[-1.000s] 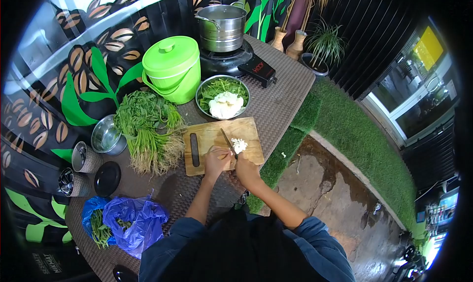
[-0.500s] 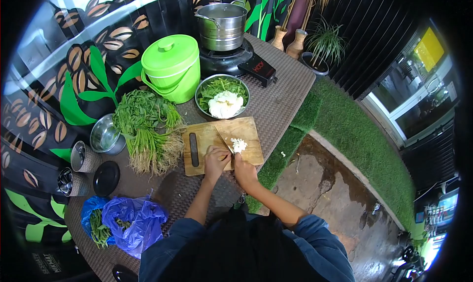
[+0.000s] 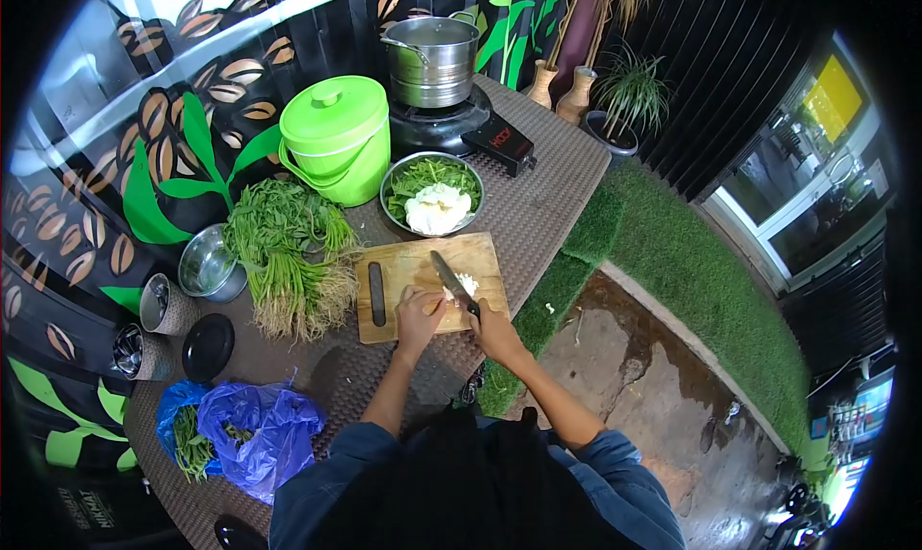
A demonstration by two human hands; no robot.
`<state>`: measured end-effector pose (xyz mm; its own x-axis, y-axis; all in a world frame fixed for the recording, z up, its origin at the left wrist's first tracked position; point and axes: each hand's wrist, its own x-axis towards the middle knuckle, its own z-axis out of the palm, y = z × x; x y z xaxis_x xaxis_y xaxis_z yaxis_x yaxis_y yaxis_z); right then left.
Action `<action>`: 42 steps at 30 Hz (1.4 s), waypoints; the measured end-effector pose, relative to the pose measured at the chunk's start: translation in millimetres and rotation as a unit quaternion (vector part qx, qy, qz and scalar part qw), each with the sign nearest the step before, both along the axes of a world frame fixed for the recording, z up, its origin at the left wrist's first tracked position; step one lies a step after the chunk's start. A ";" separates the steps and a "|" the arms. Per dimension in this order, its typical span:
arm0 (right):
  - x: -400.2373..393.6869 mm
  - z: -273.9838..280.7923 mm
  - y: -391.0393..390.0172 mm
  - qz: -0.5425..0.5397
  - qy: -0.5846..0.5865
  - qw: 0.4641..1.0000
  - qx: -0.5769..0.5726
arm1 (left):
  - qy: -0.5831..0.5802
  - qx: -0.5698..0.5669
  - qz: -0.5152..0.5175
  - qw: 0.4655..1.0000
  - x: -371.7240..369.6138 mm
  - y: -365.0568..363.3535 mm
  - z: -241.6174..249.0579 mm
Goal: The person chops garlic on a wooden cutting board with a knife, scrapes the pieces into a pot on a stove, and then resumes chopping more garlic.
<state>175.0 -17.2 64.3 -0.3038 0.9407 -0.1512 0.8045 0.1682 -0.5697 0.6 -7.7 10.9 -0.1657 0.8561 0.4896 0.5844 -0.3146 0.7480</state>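
My right hand [image 3: 497, 332] grips a kitchen knife [image 3: 448, 275] by its dark handle. The blade points up and left, flat side showing, above the wooden cutting board [image 3: 408, 267]. A small heap of chopped white pieces [image 3: 468, 283] lies on the board, partly hidden by the blade. My left hand [image 3: 419, 319] rests at the board's near edge with fingers pinched together beside a few white bits. What they hold is too small to tell. Just beyond the board is a metal bowl [image 3: 386, 204] with green leaves [image 3: 423, 173] and a white mass [image 3: 437, 210].
Left of the board lies a large bunch of rooted greens [image 3: 288, 252], near an empty metal bowl [image 3: 213, 273]. A lidded green bucket [image 3: 336, 146] and a pot [image 3: 432, 65] on a stove [image 3: 432, 122] stand behind. Blue plastic bags [image 3: 264, 435] sit at the near left.
The knife has lifted and swung, its blade now showing broadside over the white pieces. My right hand has moved slightly right and down; my left hand stays nearly in place.
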 end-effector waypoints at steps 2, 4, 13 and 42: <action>1.5 -1.3 -2.4 -0.026 0.044 0.999 0.007 | -0.011 -0.006 0.005 1.000 0.7 0.7 0.6; 0.6 -4.7 -4.4 -0.045 0.043 0.998 0.019 | -0.011 -0.004 -0.001 1.000 -1.2 3.1 -4.4; 1.2 -11.3 -10.0 -0.084 0.047 0.995 0.039 | 0.096 -0.046 -0.135 0.985 -10.3 14.3 17.4; -44.8 -23.0 -13.5 -0.035 -0.098 0.993 0.054 | -0.043 -0.036 0.019 0.998 -6.1 -4.0 5.9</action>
